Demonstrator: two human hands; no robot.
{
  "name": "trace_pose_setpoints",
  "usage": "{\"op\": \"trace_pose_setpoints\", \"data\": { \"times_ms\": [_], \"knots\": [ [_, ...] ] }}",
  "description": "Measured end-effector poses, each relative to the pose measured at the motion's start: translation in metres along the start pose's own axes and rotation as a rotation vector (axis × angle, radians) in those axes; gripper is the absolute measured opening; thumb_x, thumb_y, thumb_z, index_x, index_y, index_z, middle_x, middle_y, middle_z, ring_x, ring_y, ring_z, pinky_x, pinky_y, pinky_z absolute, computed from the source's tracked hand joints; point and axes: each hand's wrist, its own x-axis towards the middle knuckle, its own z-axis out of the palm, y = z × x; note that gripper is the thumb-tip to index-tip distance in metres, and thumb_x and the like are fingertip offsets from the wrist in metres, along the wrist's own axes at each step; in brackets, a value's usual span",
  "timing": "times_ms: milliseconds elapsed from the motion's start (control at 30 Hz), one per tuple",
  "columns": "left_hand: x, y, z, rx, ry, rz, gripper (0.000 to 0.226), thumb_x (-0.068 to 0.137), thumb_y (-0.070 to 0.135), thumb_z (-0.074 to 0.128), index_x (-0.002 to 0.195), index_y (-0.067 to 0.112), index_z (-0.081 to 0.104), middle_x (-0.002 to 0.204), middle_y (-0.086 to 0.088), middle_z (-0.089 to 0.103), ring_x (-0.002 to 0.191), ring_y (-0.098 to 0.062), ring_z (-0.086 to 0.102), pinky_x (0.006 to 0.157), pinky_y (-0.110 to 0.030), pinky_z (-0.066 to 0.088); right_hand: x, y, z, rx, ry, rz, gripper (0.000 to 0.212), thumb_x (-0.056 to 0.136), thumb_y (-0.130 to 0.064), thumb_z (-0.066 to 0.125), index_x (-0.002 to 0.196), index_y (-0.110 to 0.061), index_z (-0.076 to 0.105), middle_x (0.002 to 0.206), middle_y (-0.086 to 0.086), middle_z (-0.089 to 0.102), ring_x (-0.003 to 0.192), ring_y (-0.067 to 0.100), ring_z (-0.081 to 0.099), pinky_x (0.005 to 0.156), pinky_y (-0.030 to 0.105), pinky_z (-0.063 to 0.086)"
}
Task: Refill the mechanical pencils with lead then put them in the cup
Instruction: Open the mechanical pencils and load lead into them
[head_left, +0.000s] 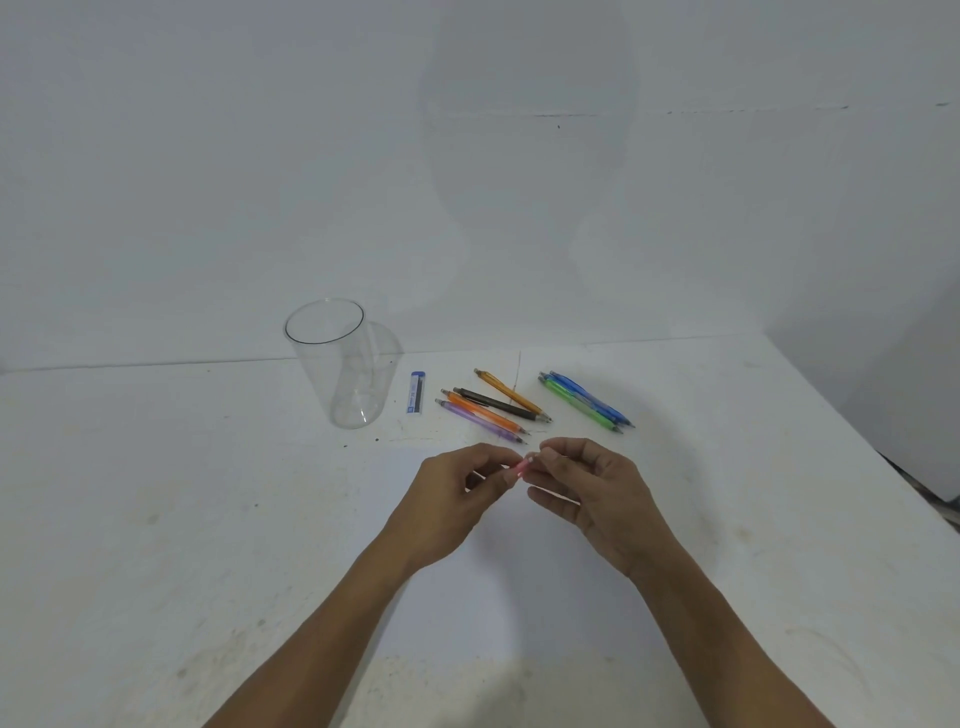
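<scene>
Pink pencil (521, 468) pinched between left hand (457, 506) and right hand (592, 486); risk: cap slipping, rolling off worktop (208, 519).

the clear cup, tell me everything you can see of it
The cup is a tall, clear tumbler, plastic or glass by its look, wider at the rim than at the base. It stands upright and empty on the white table, near the back edge by the wall. The lead case lies just to its right, apart from it. Nothing touches it but the table; both hands work well in front of it.
</scene>
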Motion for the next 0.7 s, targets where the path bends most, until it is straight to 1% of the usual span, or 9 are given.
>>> {"op": "trace_pose_setpoints", "data": {
  "times_ms": [100,300,433,567,700],
  "knots": [
    [-0.0001,0.0001,0.0004,0.001,-0.001,0.012,0.025,0.095,0.031,0.057,0.117,0.025,0.068,0.101,0.010,0.070,0.087,-0.007,0.063,0.075,-0.009,0.048,-0.0001,-0.0001,-0.0009,0.011,0.008,-0.002,0.016,0.092,-0.010,0.060,0.105,-0.004,0.065,0.095,0.013,0.075,0.089,0.028,0.073,0.083,0.037,0.059],
    [0.0003,-0.0006,0.0016,-0.013,0.007,0.028,0.024,0.094,0.030,0.059,0.115,0.023,0.070,0.099,0.010,0.070,0.088,-0.009,0.064,0.080,-0.014,0.050,-0.0009,0.0008,-0.0004,0.017,0.014,-0.013,0.016,0.091,-0.010,0.061,0.105,-0.005,0.065,0.095,0.013,0.075,0.089,0.028,0.073,0.084,0.039,0.059],
    [0.0007,-0.0016,0.0030,-0.008,0.012,0.033,0.024,0.093,0.031,0.060,0.114,0.024,0.070,0.099,0.010,0.071,0.088,-0.007,0.064,0.081,-0.015,0.051,-0.0006,0.0013,0.0000,0.007,0.016,-0.016,0.015,0.090,-0.010,0.062,0.103,-0.006,0.067,0.094,0.014,0.075,0.088,0.028,0.073,0.083,0.037,0.059],
    [0.0011,-0.0022,0.0045,-0.005,0.011,0.031,0.024,0.092,0.033,0.061,0.113,0.026,0.070,0.099,0.012,0.071,0.087,-0.005,0.065,0.081,-0.014,0.052,-0.0004,0.0030,0.0006,-0.049,-0.019,-0.015,0.014,0.088,-0.013,0.065,0.101,-0.008,0.069,0.093,0.013,0.075,0.087,0.027,0.073,0.081,0.034,0.059],
    [0.0016,-0.0031,0.0046,-0.037,0.035,-0.010,0.023,0.090,0.034,0.063,0.109,0.022,0.070,0.095,0.010,0.071,0.085,-0.008,0.066,0.081,-0.018,0.055,-0.0004,0.0048,0.0001,-0.077,-0.012,-0.016,0.014,0.088,-0.014,0.066,0.100,-0.008,0.071,0.091,0.014,0.075,0.087,0.029,0.073,0.082,0.034,0.059]
  ]
}}
